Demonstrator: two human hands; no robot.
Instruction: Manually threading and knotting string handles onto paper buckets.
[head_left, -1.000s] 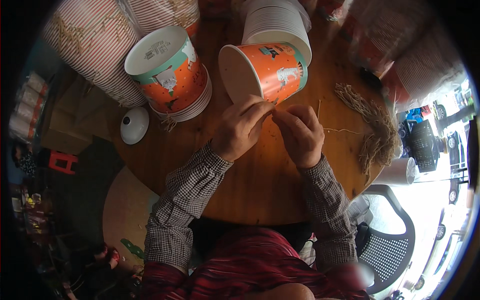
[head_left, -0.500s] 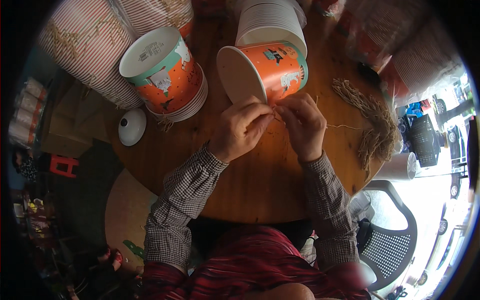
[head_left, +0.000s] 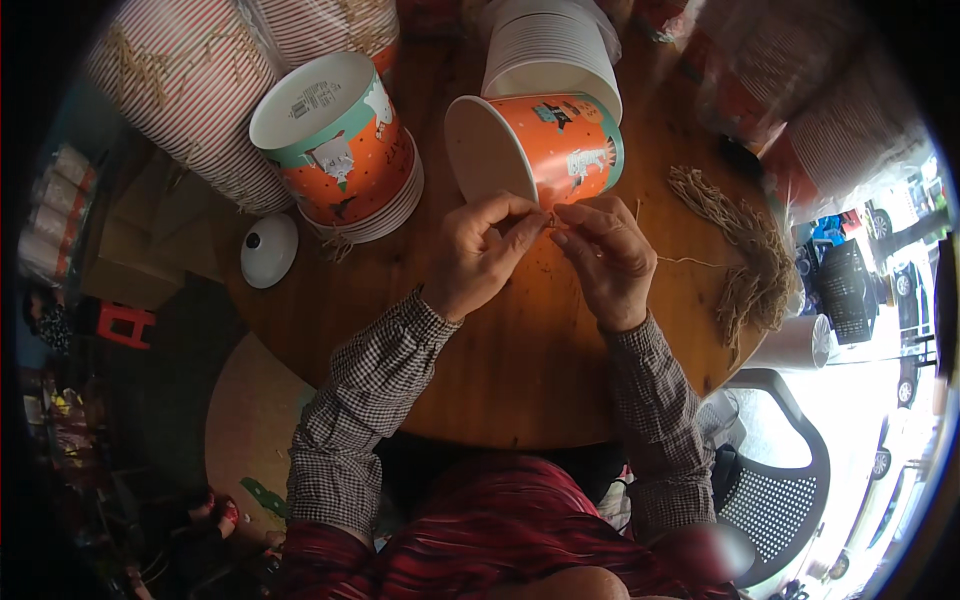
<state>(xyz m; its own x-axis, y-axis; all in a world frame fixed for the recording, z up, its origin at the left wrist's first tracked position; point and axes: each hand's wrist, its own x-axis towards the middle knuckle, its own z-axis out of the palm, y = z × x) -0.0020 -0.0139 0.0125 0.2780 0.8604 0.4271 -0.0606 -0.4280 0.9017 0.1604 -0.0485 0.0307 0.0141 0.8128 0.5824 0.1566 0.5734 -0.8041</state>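
Observation:
An orange paper bucket [head_left: 570, 150] with a green band and printed figures lies on its side, its open white mouth facing left. Just below its rim my two hands meet fingertip to fingertip. My left hand [head_left: 487, 250] pinches a thin bit of string between thumb and forefinger. My right hand [head_left: 607, 255] is closed at the fingertips on the same string, its thumb slightly lower; the exact grip is too small to make out. A pale strand [head_left: 690, 261] shows beyond my right hand, reaching toward a bundle of tan strings [head_left: 745, 260] on the round table [head_left: 500, 375].
On the left stands another orange bucket [head_left: 345, 165] on stacked rims, beside a white lid [head_left: 270, 252] with a black knob. Tall striped stacks [head_left: 185, 100] rise behind it. More nested white buckets [head_left: 550, 55] lie at the back. A grey chair [head_left: 775, 500] stands at right.
My right thumb has dropped a little away from the forefinger, and that hand has opened slightly. The whole scene has shifted slightly in view; both hands remain at the bucket's rim.

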